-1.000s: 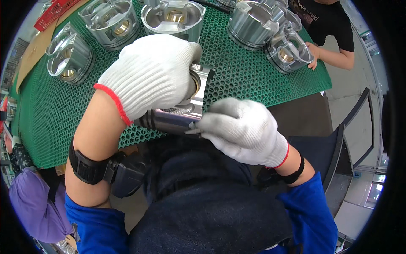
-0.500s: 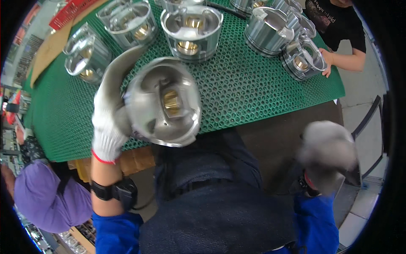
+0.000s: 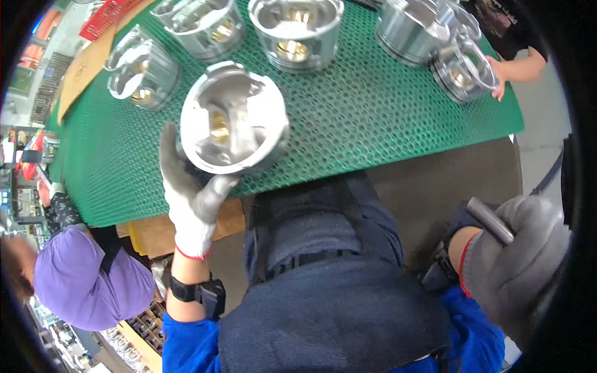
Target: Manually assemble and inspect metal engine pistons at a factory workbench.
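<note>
We list: silver cup-shaped metal piston (image 3: 242, 121), best steadied low; left white-gloved hand (image 3: 188, 202), fingers spread beside it; right grey-gloved hand (image 3: 525, 261), grasping grey metal cylinder (image 3: 489, 220).

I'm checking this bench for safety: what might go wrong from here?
The silvery, cup-shaped metal piston is near the front edge of the green honeycomb-patterned mat; with the white-gloved left hand spread open at its side, a bump might knock it off.

The grey, cylindrical metal pin is in the gloved right hand, out beyond the mat, so it could fall if it slips.
</note>
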